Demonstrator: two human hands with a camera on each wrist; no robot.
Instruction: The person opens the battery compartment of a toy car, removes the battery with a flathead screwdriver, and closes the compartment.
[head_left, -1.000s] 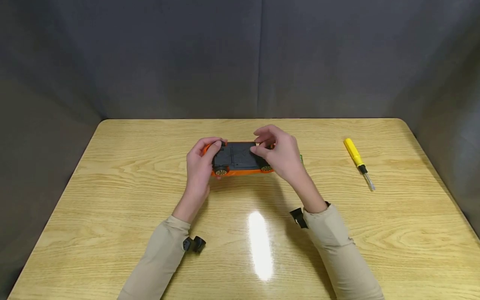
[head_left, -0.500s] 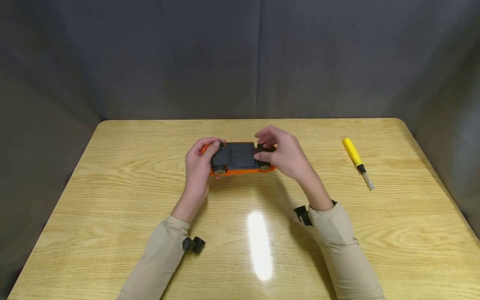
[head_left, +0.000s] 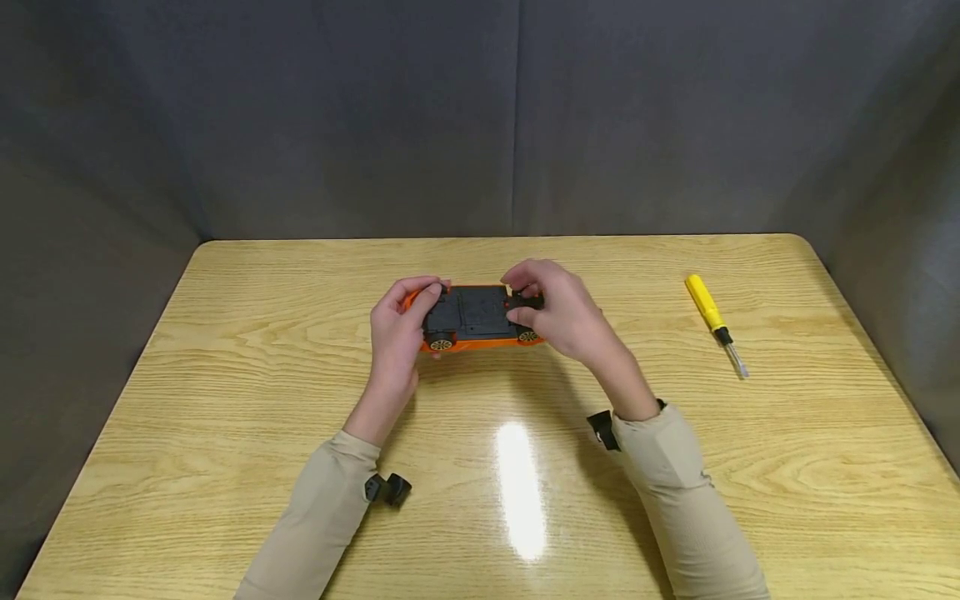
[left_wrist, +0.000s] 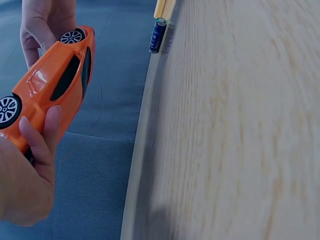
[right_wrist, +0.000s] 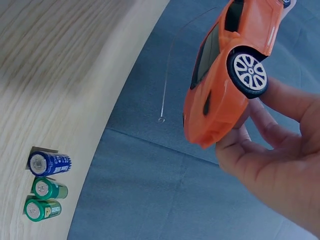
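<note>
A wooden bench (head_left: 225,400) fills the lower two thirds of the head view, and just above its centre an orange toy car (head_left: 476,321) is held upside down, clear of the surface, its black underside facing up. The left hand (head_left: 397,333) grasps the car's left end with curled fingers, and the right hand (head_left: 562,312) grasps its right end likewise. A yellow screwdriver (head_left: 716,325) lies at centre right; three batteries (right_wrist: 45,192), one blue and two green, lie at lower left of the right wrist view.
</note>
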